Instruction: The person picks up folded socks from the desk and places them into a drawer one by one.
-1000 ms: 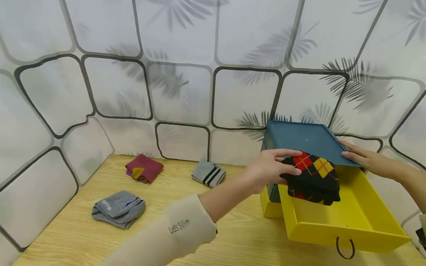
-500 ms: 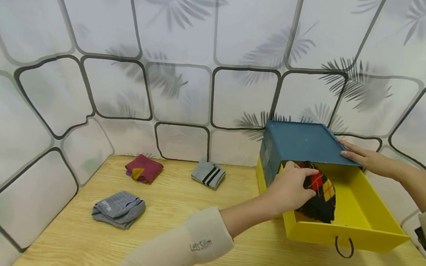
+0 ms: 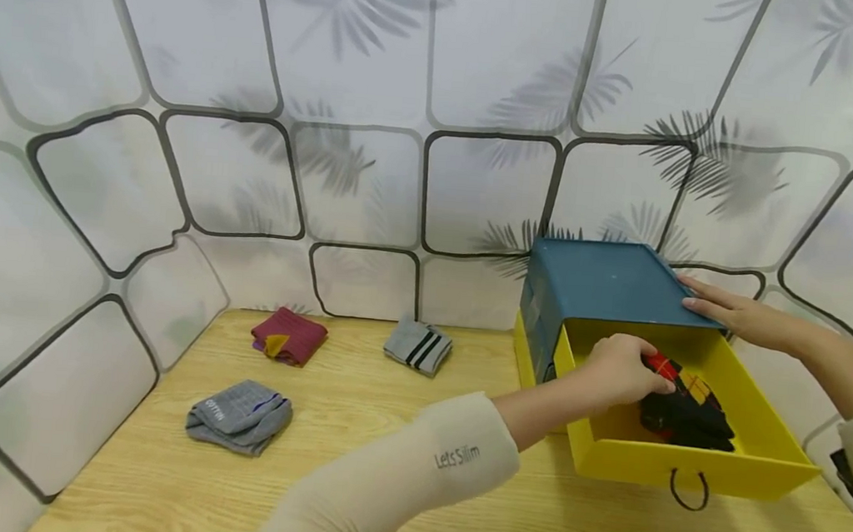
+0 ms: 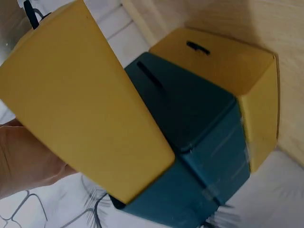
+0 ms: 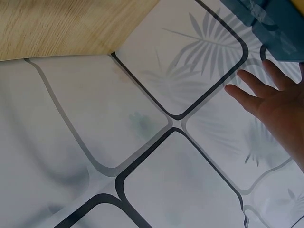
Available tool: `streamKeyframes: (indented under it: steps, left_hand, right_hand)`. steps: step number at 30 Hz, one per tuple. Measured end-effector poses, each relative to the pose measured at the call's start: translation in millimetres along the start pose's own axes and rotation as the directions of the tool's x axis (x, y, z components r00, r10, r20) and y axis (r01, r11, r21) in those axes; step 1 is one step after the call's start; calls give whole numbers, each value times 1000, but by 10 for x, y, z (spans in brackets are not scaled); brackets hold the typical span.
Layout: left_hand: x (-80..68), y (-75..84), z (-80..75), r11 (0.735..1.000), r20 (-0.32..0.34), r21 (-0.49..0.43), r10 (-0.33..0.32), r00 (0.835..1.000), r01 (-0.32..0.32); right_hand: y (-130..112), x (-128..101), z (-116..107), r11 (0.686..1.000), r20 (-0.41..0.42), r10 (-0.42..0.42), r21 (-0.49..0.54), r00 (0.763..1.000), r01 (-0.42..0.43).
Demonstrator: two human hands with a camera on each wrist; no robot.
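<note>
My left hand [image 3: 621, 369] reaches into the pulled-out yellow drawer [image 3: 636, 465], pinching a folded black argyle sock [image 3: 689, 416] with red and yellow diamonds. The sock is low inside the drawer; whether it touches the bottom I cannot tell. In the left wrist view the drawer hides the fingers of my left hand [image 4: 28, 154]. My right hand [image 3: 749, 319] rests with straight fingers on the right edge of the blue cabinet's top [image 3: 606, 280]. The right wrist view has my right hand [image 5: 280, 99] with fingers extended beside the cabinet [image 5: 280, 35].
Three folded socks lie left on the wooden table [image 3: 354, 427]: a maroon one [image 3: 293, 335], a grey one with black stripes [image 3: 417, 347], and a grey lettered one [image 3: 240, 416]. More drawers, including a lower yellow drawer [image 4: 259, 109], sit below. A patterned curtain [image 3: 372, 187] stands behind.
My left hand has moved right and down, carrying the argyle sock from above the drawer's left side into the drawer. My right hand has stayed on the cabinet.
</note>
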State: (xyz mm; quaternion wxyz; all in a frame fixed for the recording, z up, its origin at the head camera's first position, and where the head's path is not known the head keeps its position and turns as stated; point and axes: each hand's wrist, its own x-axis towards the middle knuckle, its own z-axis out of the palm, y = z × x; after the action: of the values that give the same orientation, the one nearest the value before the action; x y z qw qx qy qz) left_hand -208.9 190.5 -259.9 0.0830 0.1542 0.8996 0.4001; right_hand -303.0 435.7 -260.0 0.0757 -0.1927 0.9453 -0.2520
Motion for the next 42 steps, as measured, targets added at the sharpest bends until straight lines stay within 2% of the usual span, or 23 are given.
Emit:
streamKeyframes:
  steps: [2,4,7,10,12,14,16,19,22,24,25,28,30,33,36,38,42]
  left_hand:
    - [7,22,68,990,-7,-126,-69,998,68]
    - [0,37,130,972,-7,-205,-121,993,117]
    - [-23,48,202,955,15,-255,-152,988,151]
    - [-32,55,247,966,29,-222,-133,991,136]
    - [-20,54,259,983,35,-150,-99,994,103]
    - [-2,51,264,998,42,-26,-58,997,59]
    - [17,44,264,994,57,107,-13,998,7]
    - [40,38,251,951,96,301,41,995,-68]
    - [53,39,192,895,107,430,80,991,-119]
    - [53,51,97,870,105,472,106,989,-143]
    - [53,53,25,870,103,467,128,986,-161]
    - [47,17,-272,900,104,371,204,973,-229]
    - [42,-62,-518,928,102,260,250,963,-268]
    - [24,-272,-892,954,88,89,278,956,-286]
    - [-8,-550,-1228,965,65,-23,263,963,-262]
    - [-25,-759,-1413,971,44,-60,234,971,-231]
    - [-59,-1191,-1674,985,-8,-55,161,987,-161]
  right_hand:
    - [2,3,12,1000,2,-7,7,1000,7]
    - [3,0,24,1000,1,-6,9,1000,6]
    - [-2,-7,33,1000,-3,-3,-1,1000,3]
    - [-20,-10,28,1000,-6,-4,-8,1000,4]
    - [-31,-9,23,1000,-8,-5,-16,1000,5]
    - [-40,-11,17,1000,-10,-5,-19,1000,5]
    - [-42,-13,12,1000,-12,-5,-21,1000,4]
    - [-40,-19,7,1000,-10,-1,-17,1000,1]
    - [-35,-21,1,1000,-10,8,-19,1000,-8]
    - [-33,-22,-2,1000,-11,15,-22,1000,-15]
    - [-32,-22,-3,999,-12,19,-25,1000,-19]
    - [-37,-23,0,999,-9,29,-26,1000,-29]
    - [-43,-20,6,999,-8,31,-24,1000,-31]
    - [-41,-23,9,1000,-11,20,-22,1000,-21]
    - [-25,-28,6,1000,-15,1,-14,1000,-2]
    - [-15,-29,4,1000,-11,-12,-4,1000,12]
    - [-8,-36,-10,1000,-7,-9,-8,1000,9]
